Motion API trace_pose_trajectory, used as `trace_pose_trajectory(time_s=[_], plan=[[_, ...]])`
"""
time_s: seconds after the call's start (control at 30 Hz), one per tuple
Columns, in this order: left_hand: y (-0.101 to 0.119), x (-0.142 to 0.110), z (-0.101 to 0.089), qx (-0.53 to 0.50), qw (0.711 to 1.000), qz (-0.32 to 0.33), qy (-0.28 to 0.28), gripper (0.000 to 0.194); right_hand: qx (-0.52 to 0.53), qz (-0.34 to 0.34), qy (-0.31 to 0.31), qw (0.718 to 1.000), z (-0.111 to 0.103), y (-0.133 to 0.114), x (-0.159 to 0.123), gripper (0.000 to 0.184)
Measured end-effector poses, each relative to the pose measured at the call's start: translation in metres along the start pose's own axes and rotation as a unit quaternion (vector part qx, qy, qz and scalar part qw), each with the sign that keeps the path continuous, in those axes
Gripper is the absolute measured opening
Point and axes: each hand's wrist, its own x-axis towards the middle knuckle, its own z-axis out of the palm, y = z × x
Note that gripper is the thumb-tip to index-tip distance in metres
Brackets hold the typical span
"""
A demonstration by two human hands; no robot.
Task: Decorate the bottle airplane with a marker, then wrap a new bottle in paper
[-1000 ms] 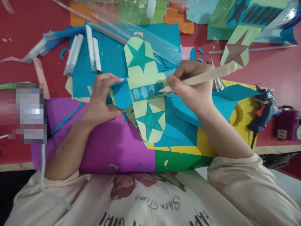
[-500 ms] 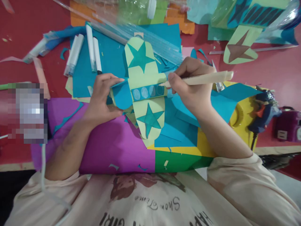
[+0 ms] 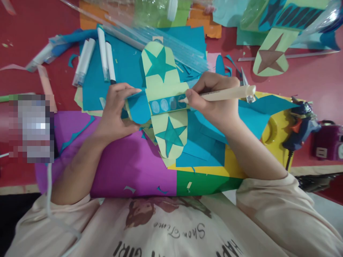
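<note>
The left hand (image 3: 115, 112) pinches the blue end (image 3: 140, 109) of the paper plane (image 3: 162, 86), presumably steadying it between both hands; the right hand (image 3: 218, 98) pinches a cream pen (image 3: 230, 93) (tip apparently touching the circled strip (image 3: 168, 104)).

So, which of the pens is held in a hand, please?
The cream pen, in the right hand, its tip at the blue strip; the white pens lie unheld, farther left.

What seems a glue gun (image 3: 299, 129) lies beside a purple box (image 3: 329, 137).
</note>
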Motion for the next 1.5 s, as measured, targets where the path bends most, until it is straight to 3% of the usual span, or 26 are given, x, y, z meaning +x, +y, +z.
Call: trace_pose_trajectory(time_s=[0.73, 1.03, 1.27, 1.5], plan=[[0.001, 0.000, 0.000, 0.009, 1.000, 0.005, 0.005, 0.063, -0.023, 0.038, -0.055, 0.997, -0.005, -0.012, 0.005, 0.035], [-0.001, -0.001, 0.002, 0.000, 1.000, -0.002, -0.001, 0.066, -0.015, 0.004, 0.005, 1.000, 0.000, -0.006, 0.003, 0.042], [0.001, 0.001, 0.001, -0.008, 1.000, -0.002, 0.011, 0.065, -0.039, 0.038, 0.018, 0.998, 0.000, -0.003, 0.002, 0.041], [0.002, 0.000, 0.000, -0.019, 1.000, -0.013, 0.001, 0.066, -0.016, 0.018, 0.063, 0.998, 0.001, -0.009, 0.003, 0.038]])
